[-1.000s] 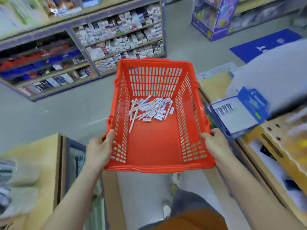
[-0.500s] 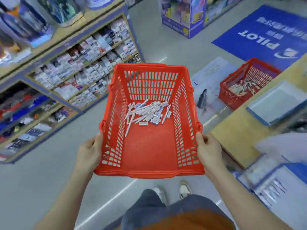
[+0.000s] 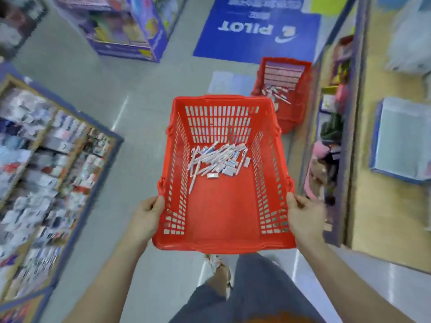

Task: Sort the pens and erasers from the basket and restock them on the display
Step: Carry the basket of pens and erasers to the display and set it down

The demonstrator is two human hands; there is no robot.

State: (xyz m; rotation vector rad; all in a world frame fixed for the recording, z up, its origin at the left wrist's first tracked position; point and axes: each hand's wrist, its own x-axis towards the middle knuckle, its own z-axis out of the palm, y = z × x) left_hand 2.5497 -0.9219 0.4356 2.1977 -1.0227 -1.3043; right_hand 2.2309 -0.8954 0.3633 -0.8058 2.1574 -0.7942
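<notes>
Stationery shop: PILOT floor mat [image 3: 256, 43]; packed prod. shelves [image 3: 46, 171] well left of mat, cardboard display stand [image 3: 126, 26] just beside it.

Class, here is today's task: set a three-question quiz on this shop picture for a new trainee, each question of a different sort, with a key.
1. True or false: the left hand and the right hand grip the basket at its near corners.
2. Where in the basket do the pens and erasers lie? A. against the near wall. B. toward the far end. C. spread over the whole bottom.
3. Fill the gap: a second basket stands on the ___ ahead, to the right.

Key: 1 true; 2 B; 3 floor.
</notes>
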